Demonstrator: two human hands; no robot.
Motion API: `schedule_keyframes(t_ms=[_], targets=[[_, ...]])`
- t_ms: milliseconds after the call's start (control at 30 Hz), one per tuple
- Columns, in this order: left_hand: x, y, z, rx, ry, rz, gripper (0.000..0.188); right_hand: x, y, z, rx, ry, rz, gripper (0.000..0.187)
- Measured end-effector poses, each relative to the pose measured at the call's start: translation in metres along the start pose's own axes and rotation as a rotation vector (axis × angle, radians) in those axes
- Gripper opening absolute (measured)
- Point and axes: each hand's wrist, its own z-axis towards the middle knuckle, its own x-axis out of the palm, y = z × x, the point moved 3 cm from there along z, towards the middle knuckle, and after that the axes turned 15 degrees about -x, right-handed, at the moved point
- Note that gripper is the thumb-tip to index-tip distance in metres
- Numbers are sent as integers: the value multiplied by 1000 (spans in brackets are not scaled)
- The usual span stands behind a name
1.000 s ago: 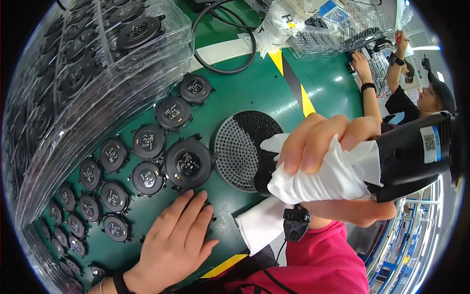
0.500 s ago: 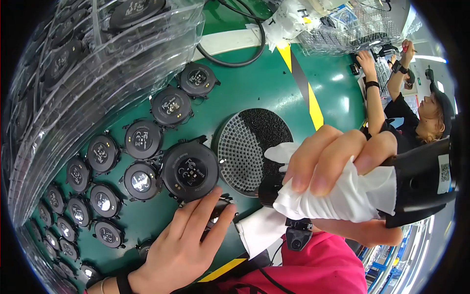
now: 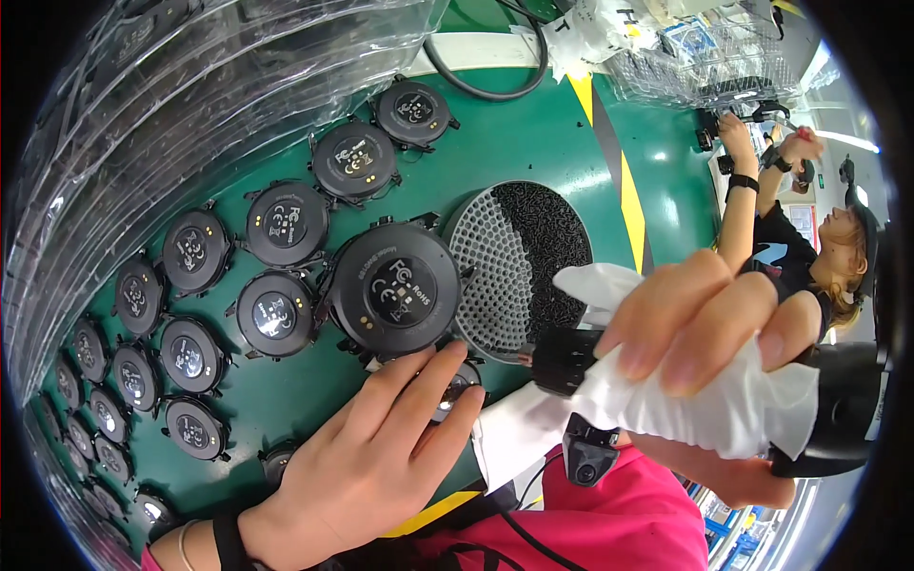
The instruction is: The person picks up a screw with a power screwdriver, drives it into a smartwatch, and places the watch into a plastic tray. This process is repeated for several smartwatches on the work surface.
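My left hand lies flat on the green bench, fingers spread, fingertips touching a small round black part just below a large black round device. My right hand is closed around a black handheld tool wrapped in a white cloth; the tool's dark nose points left toward the devices. A round black perforated grille lies beside the large device.
Several smaller black round devices lie in rows across the green bench. Clear plastic trays rise at the left. A black cable curves at the top. Another person works at the right.
My view has closed in on the bench. My left hand slid up and right onto the small part below the large device. My right hand kept its hold on the wrapped tool.
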Motion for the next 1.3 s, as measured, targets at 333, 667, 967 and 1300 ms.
schedule_keyframes(t_ms=[333,667,967,1300], targets=[[0,2,-1,6,-41,15,41,4,1,1,-10,94,82,47],[5,2,-2,-6,-81,18,37,14,11,-3,77,201,-44,21],[4,6,-2,21,-115,94,26,13,-3,5,37,547,77,63],[5,2,-4,29,-102,40,43,-3,-6,-1,-60,49,167,71]])
